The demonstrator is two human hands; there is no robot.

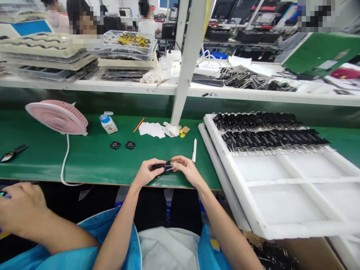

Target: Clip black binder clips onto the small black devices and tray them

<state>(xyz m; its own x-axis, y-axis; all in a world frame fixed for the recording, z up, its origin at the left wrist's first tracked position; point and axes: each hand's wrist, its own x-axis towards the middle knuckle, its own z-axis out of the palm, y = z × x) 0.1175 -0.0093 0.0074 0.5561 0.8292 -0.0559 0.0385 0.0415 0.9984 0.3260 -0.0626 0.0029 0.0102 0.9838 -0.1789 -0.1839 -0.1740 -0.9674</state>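
Note:
Near the front edge of the green table, my left hand (148, 173) has its fingers closed round a small black part with a black binder clip (168, 167) on it. My right hand (186, 169) pinches the clip's metal handles from the other side. Both hands are close together above the tabletop. Two small black square pieces, a left one (115, 145) and a right one (130, 144), lie behind my left hand. A white pen (194, 150) rests just beyond my right hand.
White foam tray (247, 184) with rows of clipped black parts (275, 140) at right; pink fan (60, 117), bottle (109, 124), paper (152, 129) and orange stick (138, 125) behind. Another person's hand (22, 206) is at left. A shelf (126, 87) crosses behind.

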